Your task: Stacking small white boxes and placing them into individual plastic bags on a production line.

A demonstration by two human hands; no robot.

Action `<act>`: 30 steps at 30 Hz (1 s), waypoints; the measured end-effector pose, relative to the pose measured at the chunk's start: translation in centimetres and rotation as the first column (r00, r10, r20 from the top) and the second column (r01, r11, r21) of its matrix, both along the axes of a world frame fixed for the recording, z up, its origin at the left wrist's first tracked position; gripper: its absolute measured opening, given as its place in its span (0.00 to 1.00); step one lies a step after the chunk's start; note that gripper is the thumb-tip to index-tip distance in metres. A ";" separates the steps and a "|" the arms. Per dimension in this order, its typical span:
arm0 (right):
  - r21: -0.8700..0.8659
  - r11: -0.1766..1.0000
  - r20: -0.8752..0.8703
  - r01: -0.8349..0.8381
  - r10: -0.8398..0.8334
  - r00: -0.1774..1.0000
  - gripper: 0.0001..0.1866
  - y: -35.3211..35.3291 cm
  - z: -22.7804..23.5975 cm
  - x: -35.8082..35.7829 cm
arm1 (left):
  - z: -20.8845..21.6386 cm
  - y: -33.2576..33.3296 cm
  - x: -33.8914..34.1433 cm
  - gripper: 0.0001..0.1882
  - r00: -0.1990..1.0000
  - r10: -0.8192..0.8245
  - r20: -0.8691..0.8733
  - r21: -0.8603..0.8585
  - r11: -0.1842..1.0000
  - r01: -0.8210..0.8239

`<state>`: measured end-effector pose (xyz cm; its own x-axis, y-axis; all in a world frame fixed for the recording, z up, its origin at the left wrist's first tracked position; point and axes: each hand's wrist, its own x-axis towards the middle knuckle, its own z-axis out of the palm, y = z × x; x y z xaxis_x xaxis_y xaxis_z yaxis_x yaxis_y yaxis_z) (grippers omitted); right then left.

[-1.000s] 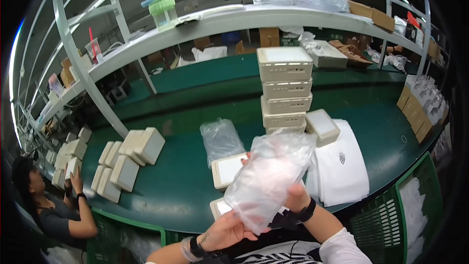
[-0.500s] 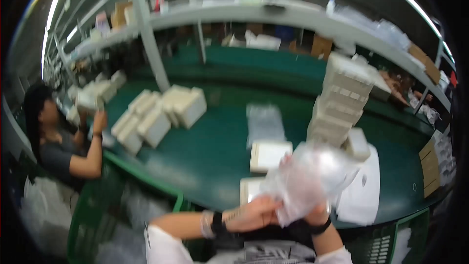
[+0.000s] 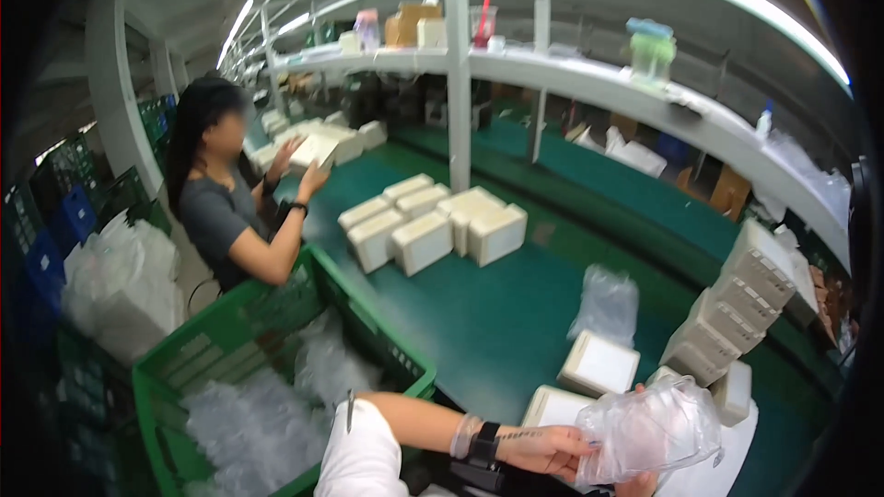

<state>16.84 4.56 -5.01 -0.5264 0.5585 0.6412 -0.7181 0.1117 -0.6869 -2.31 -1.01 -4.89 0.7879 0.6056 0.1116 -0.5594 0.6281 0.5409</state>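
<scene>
A crumpled clear plastic bag (image 3: 658, 428) is held up in front of me at the lower right. My left hand (image 3: 551, 447) pinches its left edge between thumb and fingers. Partly hidden by the film, my right hand (image 3: 637, 484) supports the bag from below and behind; a fingertip shows at its upper edge. Just beyond the bag lie two cream boxes with white tops, one box (image 3: 600, 364) farther off and another box (image 3: 552, 407) beside my left hand. A flat stack of clear bags (image 3: 608, 304) rests behind them on the green table (image 3: 442, 313).
Cream boxes stand in a tall stack (image 3: 737, 304) at the right and a cluster (image 3: 424, 230) mid-table. At my left, a green crate (image 3: 276, 350) contains clear plastic bags. A co-worker (image 3: 226, 193) handles a box at far left. A shelf (image 3: 589, 74) spans above the table.
My view has swung left, so the table's things sit farther right and the green crate shows more fully. Both hands still have the plastic bag, now at the lower right.
</scene>
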 end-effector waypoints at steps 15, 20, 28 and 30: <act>0.025 0.979 -0.007 0.200 -0.200 0.980 0.48 -1.7 -0.1 -0.2 | -1.8 -0.5 0.3 0.17 0.997 -0.065 -0.035 -0.081 0.995 0.062; -0.028 0.983 0.030 0.179 -0.179 0.983 0.48 -1.6 0.1 -0.1 | -2.7 -0.8 0.9 0.17 0.993 -0.109 -0.034 -0.091 0.990 0.106; -0.093 0.988 0.053 0.126 -0.122 0.991 0.48 -0.9 0.3 -0.4 | -2.7 -0.7 0.6 0.16 0.997 -0.073 -0.032 -0.129 0.989 0.068; -0.118 0.986 0.050 0.114 -0.109 0.993 0.47 -0.8 0.1 -0.9 | -2.7 -0.6 0.7 0.16 0.997 -0.068 -0.030 -0.141 0.988 0.063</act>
